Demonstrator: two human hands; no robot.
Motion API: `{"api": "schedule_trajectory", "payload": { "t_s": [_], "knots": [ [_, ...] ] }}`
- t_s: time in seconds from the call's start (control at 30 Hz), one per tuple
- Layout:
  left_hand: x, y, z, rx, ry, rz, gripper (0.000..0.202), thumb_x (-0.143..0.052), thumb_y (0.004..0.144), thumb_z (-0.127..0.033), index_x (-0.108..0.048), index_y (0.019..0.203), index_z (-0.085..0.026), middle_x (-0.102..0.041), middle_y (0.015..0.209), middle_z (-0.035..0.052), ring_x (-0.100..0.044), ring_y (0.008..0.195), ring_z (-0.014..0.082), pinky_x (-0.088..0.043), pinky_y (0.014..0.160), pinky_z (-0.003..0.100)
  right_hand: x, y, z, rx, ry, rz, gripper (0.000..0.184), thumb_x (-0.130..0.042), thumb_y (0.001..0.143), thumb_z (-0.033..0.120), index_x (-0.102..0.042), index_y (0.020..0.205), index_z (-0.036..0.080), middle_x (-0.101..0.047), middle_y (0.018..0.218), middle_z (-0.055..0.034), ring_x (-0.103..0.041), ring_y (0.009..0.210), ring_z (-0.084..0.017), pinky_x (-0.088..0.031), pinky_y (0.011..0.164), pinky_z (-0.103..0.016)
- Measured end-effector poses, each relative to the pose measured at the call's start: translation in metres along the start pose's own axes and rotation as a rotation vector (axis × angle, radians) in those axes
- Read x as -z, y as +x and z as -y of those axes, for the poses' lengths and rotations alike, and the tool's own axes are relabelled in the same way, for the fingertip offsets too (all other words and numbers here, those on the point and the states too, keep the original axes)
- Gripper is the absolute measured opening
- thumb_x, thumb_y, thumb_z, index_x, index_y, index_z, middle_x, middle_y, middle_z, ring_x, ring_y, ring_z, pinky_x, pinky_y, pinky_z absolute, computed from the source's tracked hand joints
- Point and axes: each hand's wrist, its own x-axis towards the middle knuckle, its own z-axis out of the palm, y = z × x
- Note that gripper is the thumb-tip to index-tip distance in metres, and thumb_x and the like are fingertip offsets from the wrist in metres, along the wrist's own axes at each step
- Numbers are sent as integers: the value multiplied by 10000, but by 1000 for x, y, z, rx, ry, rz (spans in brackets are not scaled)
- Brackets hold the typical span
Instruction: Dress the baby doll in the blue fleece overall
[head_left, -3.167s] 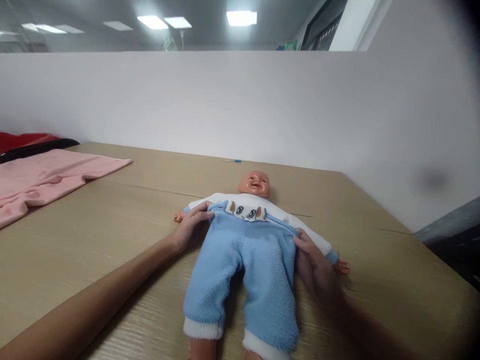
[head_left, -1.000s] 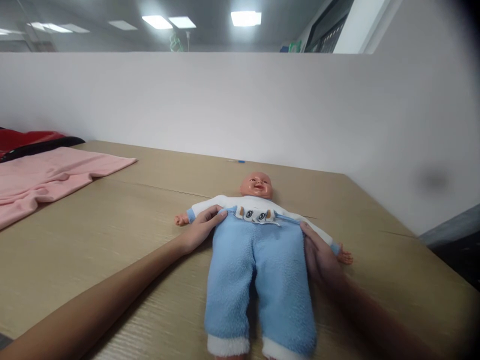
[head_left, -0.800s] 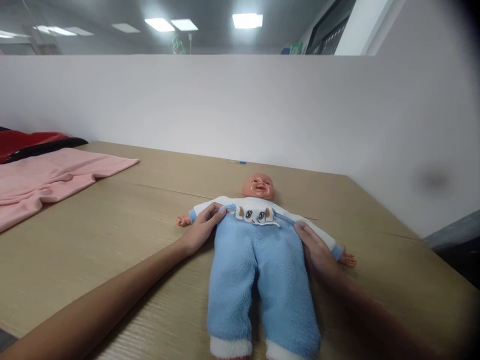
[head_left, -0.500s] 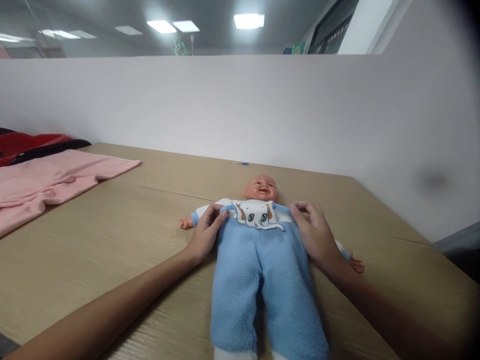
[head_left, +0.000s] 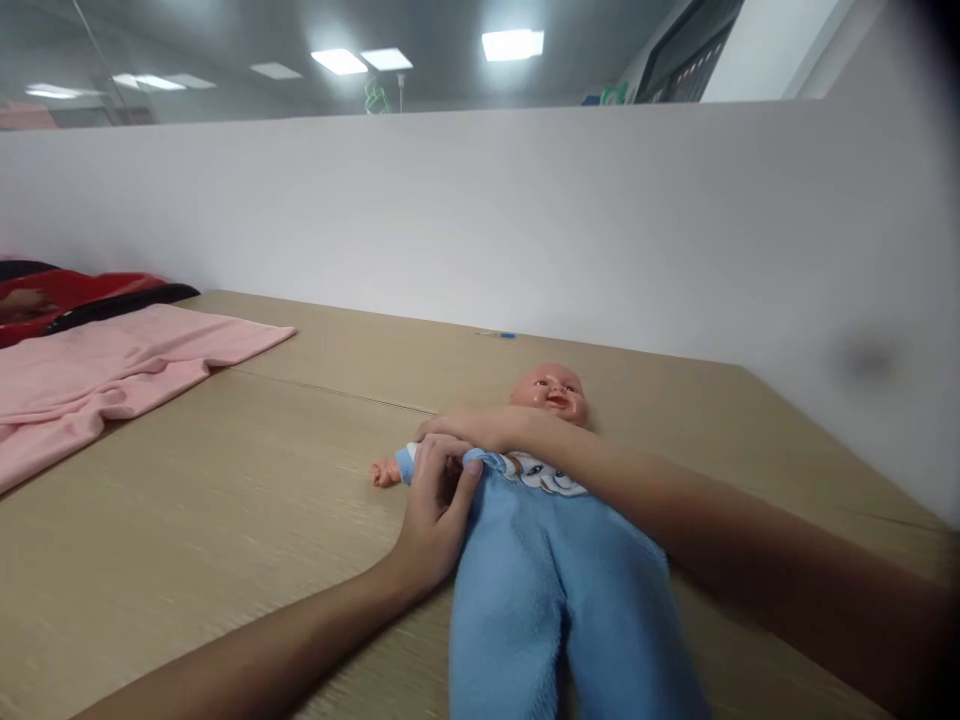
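While the wooden table (head_left: 187,520) fills the scene, a pink cloth (head_left: 97,375) sprawls far left with a red and black bundle (head_left: 67,295) behind it. Mid-table lies the doll (head_left: 551,392) on its back, head far, blue trousers (head_left: 555,590) running near. Right hand (head_left: 480,428) reaches across the doll's chest to its left side, fingers together, laid flat. Left hand (head_left: 435,515) pinches the trousers' waistband corner just below, the 2 hands touching.
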Motion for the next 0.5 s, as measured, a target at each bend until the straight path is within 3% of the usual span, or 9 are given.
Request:
{"api": "schedule_trajectory", "payload": {
  "t_s": [0.13, 0.23, 0.37, 0.5],
  "knots": [
    [2, 0, 2, -44, 4, 12, 73, -586, 1106, -270, -639, 1068, -237, -571, 1009, 7, -505, 956, 169, -400, 892, 296, -10, -1, 2, -2, 40, -37, 237, -658, 896, 73, -749, 1081, 191, -780, 1083, -45, -698, 985, -222, -519, 851, -315],
    [3, 0, 1, -105, -32, 60, 48, -593, 1100, -243, -641, 1095, -241, -588, 1053, 14, -531, 1018, 169, -415, 954, 298, -9, -15, 7, -56, 151, -200, 376, -681, 836, 138, -698, 1208, 191, -745, 1222, -82, -674, 1086, -261, -506, 920, -362],
    [3, -3, 1, -191, -62, 133, 44, -614, 1084, -212, -649, 1101, -234, -607, 1061, 17, -569, 1014, 160, -436, 957, 292, -2, -33, 9, -87, 530, -434, 420, -625, 707, 147, -685, 1117, 212, -721, 1159, -44, -647, 1081, -240, -483, 951, -351],
    [6, -8, 6, -267, 24, 141, 96, -655, 1063, -212, -677, 1150, -245, -643, 1099, 31, -586, 1074, 182, -433, 1013, 317, 6, -50, 4, -90, 638, -463, 435, -569, 610, 156, -672, 1027, 232, -700, 1044, -16, -642, 998, -223, -487, 868, -331]
  ]
}}
